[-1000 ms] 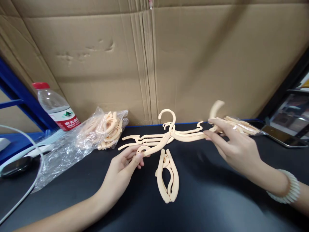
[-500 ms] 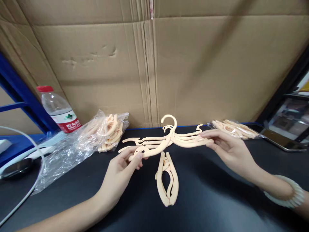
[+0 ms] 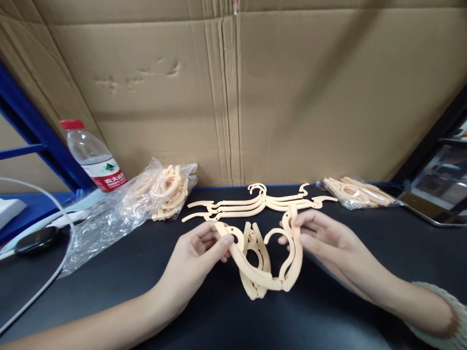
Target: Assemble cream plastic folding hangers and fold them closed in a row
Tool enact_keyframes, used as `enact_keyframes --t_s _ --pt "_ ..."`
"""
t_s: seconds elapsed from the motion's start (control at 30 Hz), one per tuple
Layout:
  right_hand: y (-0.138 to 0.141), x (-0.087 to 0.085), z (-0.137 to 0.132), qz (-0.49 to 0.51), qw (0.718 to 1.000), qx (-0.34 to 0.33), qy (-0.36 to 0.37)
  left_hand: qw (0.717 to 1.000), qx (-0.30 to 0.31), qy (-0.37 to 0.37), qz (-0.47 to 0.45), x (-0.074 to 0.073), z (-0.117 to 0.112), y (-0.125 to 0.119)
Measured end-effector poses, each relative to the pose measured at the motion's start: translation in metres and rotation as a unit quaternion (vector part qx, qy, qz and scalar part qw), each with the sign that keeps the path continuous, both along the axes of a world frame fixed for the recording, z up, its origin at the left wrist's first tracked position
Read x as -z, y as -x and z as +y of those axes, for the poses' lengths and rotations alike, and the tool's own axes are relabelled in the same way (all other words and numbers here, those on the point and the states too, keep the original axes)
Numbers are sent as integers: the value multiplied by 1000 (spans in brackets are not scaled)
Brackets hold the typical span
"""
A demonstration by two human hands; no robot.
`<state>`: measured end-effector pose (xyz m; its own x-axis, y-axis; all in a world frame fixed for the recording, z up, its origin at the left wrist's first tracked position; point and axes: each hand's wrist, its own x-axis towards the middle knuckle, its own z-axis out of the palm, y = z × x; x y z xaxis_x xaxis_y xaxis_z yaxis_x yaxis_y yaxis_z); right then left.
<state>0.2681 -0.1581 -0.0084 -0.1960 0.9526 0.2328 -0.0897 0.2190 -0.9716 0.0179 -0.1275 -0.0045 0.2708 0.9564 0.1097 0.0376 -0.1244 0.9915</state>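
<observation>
A cream plastic folding hanger [image 3: 268,281] is bent into a U between both hands, its hinge low near the black tabletop [image 3: 328,316]. My left hand [image 3: 199,255] pinches the end of its left arm. My right hand [image 3: 321,240] pinches the end of its right arm, fingers closed round it. Under it lies a folded hanger [image 3: 255,238], partly hidden. Behind them, a stack of unfolded hangers [image 3: 255,204] lies spread flat.
A clear bag of folded hangers [image 3: 164,192] sits at the left, next to a water bottle [image 3: 93,155]. Another bagged bundle [image 3: 355,192] lies at the right, with a phone [image 3: 430,211] beyond it. A cardboard wall [image 3: 233,87] stands behind. White cable [image 3: 40,287] crosses the left.
The hanger held stretched out over the stack has been drawn toward me and folded downward into a U. Both hands came closer together.
</observation>
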Motion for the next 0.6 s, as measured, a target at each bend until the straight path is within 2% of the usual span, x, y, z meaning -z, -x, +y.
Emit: enact_keyframes --t_s 0.07,0.17,0.27,0.4,0.5,0.6 --pt "4 -5 -9 -60 995 -84 0 1000 8 9 -1 -1 -4 -3" --pt "7 -15 -20 -173 973 -147 -39 999 37 23 -2 -2 -10 -6" --pt "7 -20 -27 -269 946 -153 -98 997 81 21 -3 -3 -17 -8" --pt "5 -19 -29 -325 926 -125 -148 994 102 23 -16 -6 -21 -9" --pt "5 -20 -31 -328 926 -125 -140 996 90 23 -9 -7 -20 -11" --pt "8 -25 -34 -318 930 -159 -97 997 72 22 3 -7 -20 -13"
